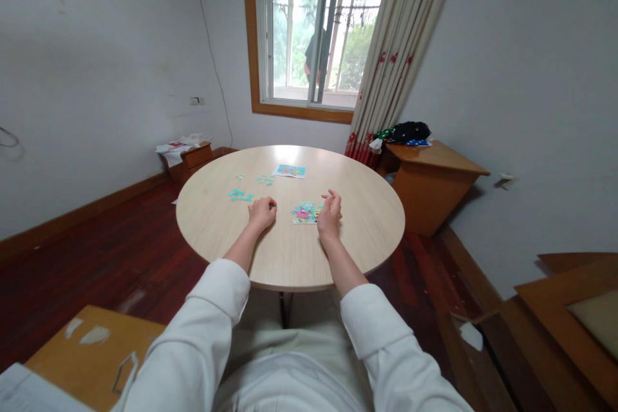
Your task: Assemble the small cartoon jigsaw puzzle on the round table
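Observation:
On the round table (pixel 207 219) lies a partly joined jigsaw puzzle (pixel 304 213) with a pink figure on a teal ground. My right hand (pixel 330 215) stands on edge over its right side, fingers apart, and covers part of it. To the left of the puzzle, my left hand (pixel 262 213) is closed in a pinch; a small teal edge of a puzzle piece shows at its fingertips. Loose teal puzzle pieces (pixel 240 195) lie beyond that hand to the left, with a second group of pieces (pixel 265 180) farther back. A printed picture sheet (pixel 290 171) lies near the far edge.
A wooden cabinet (pixel 425 187) with dark cloth (pixel 410 132) on top stands to the right, beside a long curtain (pixel 396 45). A small cabinet with papers (pixel 186 145) is at the back left. A person (pixel 315 58) shows through the window.

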`<state>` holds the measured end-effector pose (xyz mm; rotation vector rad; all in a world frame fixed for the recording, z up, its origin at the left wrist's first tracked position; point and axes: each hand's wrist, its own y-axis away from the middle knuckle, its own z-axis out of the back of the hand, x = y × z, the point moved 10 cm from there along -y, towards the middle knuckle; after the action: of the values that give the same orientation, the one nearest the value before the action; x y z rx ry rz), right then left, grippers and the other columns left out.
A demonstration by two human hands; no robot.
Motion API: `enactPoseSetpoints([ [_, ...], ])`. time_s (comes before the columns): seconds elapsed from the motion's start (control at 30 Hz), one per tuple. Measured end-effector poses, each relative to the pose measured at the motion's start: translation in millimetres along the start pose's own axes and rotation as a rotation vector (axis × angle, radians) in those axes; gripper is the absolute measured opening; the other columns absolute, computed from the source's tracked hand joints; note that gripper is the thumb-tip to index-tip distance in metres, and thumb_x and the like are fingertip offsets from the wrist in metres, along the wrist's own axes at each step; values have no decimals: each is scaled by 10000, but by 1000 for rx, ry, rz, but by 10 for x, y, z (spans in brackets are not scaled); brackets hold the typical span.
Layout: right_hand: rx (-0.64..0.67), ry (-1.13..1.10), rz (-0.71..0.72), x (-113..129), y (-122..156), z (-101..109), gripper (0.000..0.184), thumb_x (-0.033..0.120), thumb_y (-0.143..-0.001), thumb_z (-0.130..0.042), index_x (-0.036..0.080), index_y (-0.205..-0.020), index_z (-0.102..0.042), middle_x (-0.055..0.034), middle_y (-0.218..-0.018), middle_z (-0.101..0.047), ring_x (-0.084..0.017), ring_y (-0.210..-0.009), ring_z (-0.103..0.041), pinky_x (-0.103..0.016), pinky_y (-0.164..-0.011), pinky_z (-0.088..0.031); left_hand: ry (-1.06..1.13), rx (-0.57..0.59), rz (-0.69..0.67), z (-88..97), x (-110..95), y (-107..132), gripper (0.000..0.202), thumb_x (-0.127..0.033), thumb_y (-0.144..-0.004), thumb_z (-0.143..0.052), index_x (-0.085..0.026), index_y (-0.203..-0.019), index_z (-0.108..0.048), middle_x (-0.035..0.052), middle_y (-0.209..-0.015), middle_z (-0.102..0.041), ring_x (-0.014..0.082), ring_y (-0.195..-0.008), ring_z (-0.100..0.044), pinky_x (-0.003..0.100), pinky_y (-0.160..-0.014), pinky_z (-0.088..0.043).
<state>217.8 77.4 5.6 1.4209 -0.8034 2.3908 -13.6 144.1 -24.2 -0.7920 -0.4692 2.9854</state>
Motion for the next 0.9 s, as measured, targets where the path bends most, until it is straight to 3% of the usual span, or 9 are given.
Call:
enactPoseSetpoints([
  [0.2, 32, 5, -11, 4, 14, -26, 502, 347, -889, -73, 206, -1270, -368, -65, -1157, -576, -188, -1075, -485, -316, -923, -300, 552, -119, 33, 57, 158, -63, 63, -199, -675, -559, -160, -697, -604, 29, -732, -645, 139, -669, -587, 277, -678, -473],
  [0.4, 39, 8, 13, 8, -5, -48, 489, 329, -889, -78, 197, -1245, -386, -66, -1126, -587, -177, -1042, -503, -299, -903, -316, 1043, -227, 191, 89, 404, -36, 239, -251, -650, -617, -111, -843, -625, 16, -650, -608, 118, -550, -594, 283, -595, -506],
  [0.67, -44, -200, 62, -48, -49, -37, 362, 375, -869, -238, 219, -1081, -487, -29, -948, -627, -180, -927, -533, -306, -835, -353, 1257, -237, 227, 55, 442, -37, 212, -210, -639, -659, -90, -811, -633, 21, -659, -610, 126, -588, -628, 323, -678, -525],
  [0.9, -62, -293, 96, -78, -72, -66, 300, 368, -853, -299, 229, -1012, -513, -17, -877, -615, -174, -882, -535, -303, -804, -361, 1301, -247, 243, 31, 483, -50, 159, -151, -649, -646, -93, -796, -637, 50, -735, -637, 120, -583, -629, 324, -680, -523],
])
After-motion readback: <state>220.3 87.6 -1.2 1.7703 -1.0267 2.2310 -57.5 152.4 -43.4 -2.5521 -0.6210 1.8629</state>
